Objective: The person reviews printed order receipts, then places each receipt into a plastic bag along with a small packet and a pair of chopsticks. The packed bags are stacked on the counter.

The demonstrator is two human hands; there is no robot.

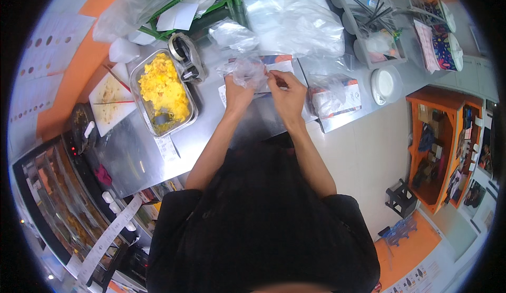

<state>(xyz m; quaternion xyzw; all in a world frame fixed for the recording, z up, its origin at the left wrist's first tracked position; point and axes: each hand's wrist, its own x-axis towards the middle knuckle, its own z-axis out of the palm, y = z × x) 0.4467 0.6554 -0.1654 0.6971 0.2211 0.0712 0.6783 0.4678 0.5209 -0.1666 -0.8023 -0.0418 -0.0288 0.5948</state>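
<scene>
My left hand (238, 95) has its fingers in or behind a crumpled transparent plastic bag (249, 73), which partly hides them. At the bag's right edge, my right hand (290, 93) pinches the film between thumb and fingertips. Below the bag lies a dark printed carton (282, 59) with orange and white areas, on a stainless steel counter (211, 111). A second printed carton (348, 97), with loose plastic film over it, stands right of my right hand. Behind the bag rest a bundled plastic bag (233, 36) and a large stack of plastic bags (294, 24).
Left stand a metal tray (192, 113) of yellow scrambled egg (164, 87), a tape dispenser (187, 57) and a stained cutting board (110, 113) with red-handled utensils. A receipt (168, 148) lies near the tray. Right are round lids (385, 85) and a divided organiser (389, 59). Green racks (235, 4) stand behind.
</scene>
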